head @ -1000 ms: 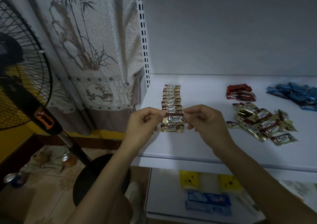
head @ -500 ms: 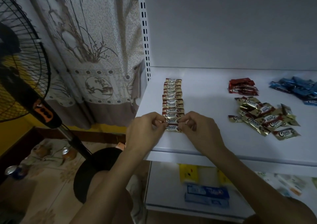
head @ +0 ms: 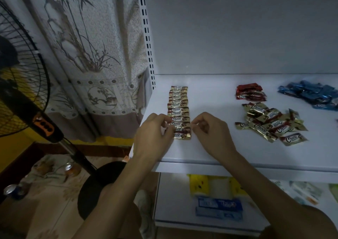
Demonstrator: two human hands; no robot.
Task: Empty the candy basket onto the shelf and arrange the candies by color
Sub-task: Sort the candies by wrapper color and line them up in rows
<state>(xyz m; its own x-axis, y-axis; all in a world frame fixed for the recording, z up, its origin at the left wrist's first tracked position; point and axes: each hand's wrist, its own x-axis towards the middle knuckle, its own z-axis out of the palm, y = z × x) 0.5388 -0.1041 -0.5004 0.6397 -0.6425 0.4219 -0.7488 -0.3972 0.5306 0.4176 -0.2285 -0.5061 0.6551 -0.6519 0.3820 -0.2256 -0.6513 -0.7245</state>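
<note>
A neat column of gold Choco candies (head: 178,101) runs front to back at the left of the white shelf (head: 210,99). My left hand (head: 154,136) and my right hand (head: 213,134) pinch the two ends of a gold candy (head: 180,129) that lies low in the column, just behind the frontmost one. A loose heap of gold candies (head: 270,124) lies to the right. Behind it sits a small red pile (head: 249,93), and a blue pile (head: 311,94) lies at the far right. No basket is in view.
A standing fan (head: 23,92) is at the left, its base (head: 102,187) on the floor by the shelf's corner. A patterned curtain (head: 87,55) hangs behind it. Cans (head: 70,169) lie on the floor. The lower shelf holds yellow and blue packets (head: 219,205).
Both hands have lowered the gold candy from just above the shelf down into the column's front end. The view has tilted slightly.
</note>
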